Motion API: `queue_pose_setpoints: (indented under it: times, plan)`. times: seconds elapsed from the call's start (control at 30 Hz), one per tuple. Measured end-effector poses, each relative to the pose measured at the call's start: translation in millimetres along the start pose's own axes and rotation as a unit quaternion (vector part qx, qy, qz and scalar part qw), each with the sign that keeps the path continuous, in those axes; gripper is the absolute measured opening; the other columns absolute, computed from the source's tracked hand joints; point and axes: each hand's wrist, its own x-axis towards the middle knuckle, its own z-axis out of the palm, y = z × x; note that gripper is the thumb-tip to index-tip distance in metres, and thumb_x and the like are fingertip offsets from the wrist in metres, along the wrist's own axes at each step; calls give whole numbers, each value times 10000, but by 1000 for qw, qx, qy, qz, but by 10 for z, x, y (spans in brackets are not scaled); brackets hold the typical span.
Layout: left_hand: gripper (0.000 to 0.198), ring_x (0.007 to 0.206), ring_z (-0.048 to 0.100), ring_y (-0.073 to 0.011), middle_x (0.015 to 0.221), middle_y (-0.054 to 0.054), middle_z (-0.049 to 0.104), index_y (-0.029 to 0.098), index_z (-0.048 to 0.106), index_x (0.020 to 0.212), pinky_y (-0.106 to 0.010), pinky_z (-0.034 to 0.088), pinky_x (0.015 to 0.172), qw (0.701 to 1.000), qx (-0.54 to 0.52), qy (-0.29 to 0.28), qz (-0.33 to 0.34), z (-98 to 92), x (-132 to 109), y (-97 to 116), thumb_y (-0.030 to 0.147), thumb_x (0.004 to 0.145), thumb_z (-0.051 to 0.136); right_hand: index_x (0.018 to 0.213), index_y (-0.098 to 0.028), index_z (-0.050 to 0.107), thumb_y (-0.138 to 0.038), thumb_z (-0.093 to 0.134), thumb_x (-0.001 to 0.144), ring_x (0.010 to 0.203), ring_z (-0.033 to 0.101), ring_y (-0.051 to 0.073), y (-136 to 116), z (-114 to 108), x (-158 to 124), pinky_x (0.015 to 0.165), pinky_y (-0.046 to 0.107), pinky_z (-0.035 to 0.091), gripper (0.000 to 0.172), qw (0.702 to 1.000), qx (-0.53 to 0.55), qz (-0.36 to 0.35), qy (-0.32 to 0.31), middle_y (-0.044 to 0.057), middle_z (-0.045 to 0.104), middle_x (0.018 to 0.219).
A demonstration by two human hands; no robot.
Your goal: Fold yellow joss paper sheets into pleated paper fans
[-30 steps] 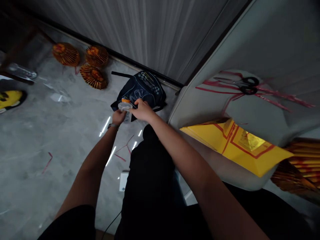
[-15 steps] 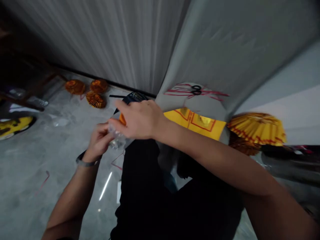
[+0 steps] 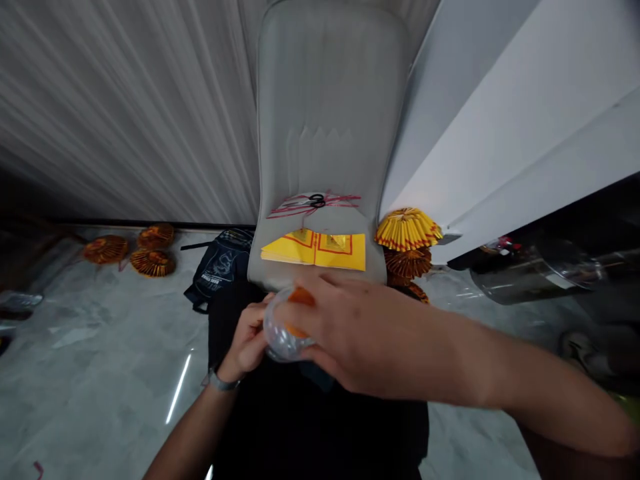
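A clear plastic bottle (image 3: 280, 337) with an orange cap (image 3: 301, 297) is held up in front of my chest, over my black-clad lap. My left hand (image 3: 246, 340) grips the bottle's body from the left, fingers wrapped round it. My right hand (image 3: 350, 333) is closed around the bottle's top, fingers over the orange cap. Just beyond them stands a grey chair (image 3: 325, 120) with a stack of yellow papers with red lines (image 3: 315, 250) on its seat, and black scissors (image 3: 317, 199) lying on red strings behind the papers.
A dark backpack (image 3: 217, 267) lies on the grey floor left of the chair. Orange folded paper fans (image 3: 150, 250) sit by the curtain at left; yellow fans (image 3: 407, 230) stack at the chair's right. A white table edge (image 3: 525, 133) runs along the right.
I have lifted the bottle from the backpack on the floor up to my lap. My view has swung right and now faces the chair. My right hand has closed over the cap.
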Motion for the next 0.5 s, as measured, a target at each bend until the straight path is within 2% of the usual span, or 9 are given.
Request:
queue_pose_setpoints:
  times: [0.03, 0.1, 0.17, 0.23, 0.3, 0.37, 0.43, 0.5]
  plan:
    - [566, 568, 518, -193, 546, -7, 573, 229, 611, 576, -365, 460, 600, 1000, -23, 6, 18, 117, 23, 29, 675, 924, 631, 1148, -342, 728, -377, 709, 934, 894, 706, 306, -4, 5, -107, 739, 433, 587, 217, 998, -15, 65, 17, 117, 743, 1027]
    - [587, 560, 495, -178, 529, 3, 547, 217, 568, 559, -358, 443, 610, 997, -45, 13, 53, 295, 59, 75, 657, 945, 618, 1065, -331, 745, -432, 665, 976, 779, 698, 293, -4, 10, -261, 621, 425, 549, 157, 991, -18, 129, 26, 116, 741, 935]
    - [558, 562, 496, -175, 541, 7, 559, 216, 573, 576, -362, 431, 628, 997, -34, 6, 73, 401, 77, 105, 622, 955, 623, 1095, -335, 741, -355, 684, 968, 861, 719, 265, 18, 0, -355, 687, 387, 567, 141, 996, 24, 90, 8, 94, 757, 1021]
    - [531, 550, 494, -172, 547, 11, 567, 219, 575, 596, -369, 416, 630, 996, -11, -12, 82, 462, 76, 124, 601, 962, 622, 1133, -322, 737, -320, 740, 922, 962, 724, 265, 53, -12, -412, 773, 377, 582, 211, 997, 47, 60, -5, 96, 754, 1112]
    - [555, 535, 488, -171, 536, 14, 547, 219, 541, 590, -376, 406, 628, 995, 7, -31, 90, 504, 62, 136, 616, 973, 599, 1083, -272, 751, -337, 740, 924, 871, 720, 276, 84, -10, -446, 705, 400, 574, 173, 995, 18, 94, -10, 120, 753, 1026]
    - [575, 539, 496, -177, 540, 12, 543, 220, 519, 589, -381, 407, 629, 995, 16, -38, 89, 541, 43, 140, 637, 980, 574, 1067, -251, 753, -270, 736, 913, 829, 707, 270, 100, 6, -467, 689, 409, 568, 156, 997, -2, 71, -14, 113, 752, 979]
    - [560, 577, 530, -192, 595, -3, 600, 226, 552, 609, -389, 421, 646, 996, 27, -35, 80, 568, 25, 137, 642, 984, 561, 1126, -265, 742, -216, 783, 852, 948, 709, 264, 96, 29, -483, 797, 394, 583, 282, 1000, 14, 6, -8, 98, 758, 1081]
    - [559, 602, 544, -199, 645, -19, 641, 224, 570, 618, -389, 424, 647, 996, 30, -35, 76, 581, 13, 127, 650, 979, 558, 1093, -281, 749, -244, 824, 819, 969, 708, 274, 80, 54, -499, 801, 393, 578, 286, 1000, 10, 28, 9, 96, 759, 1082]
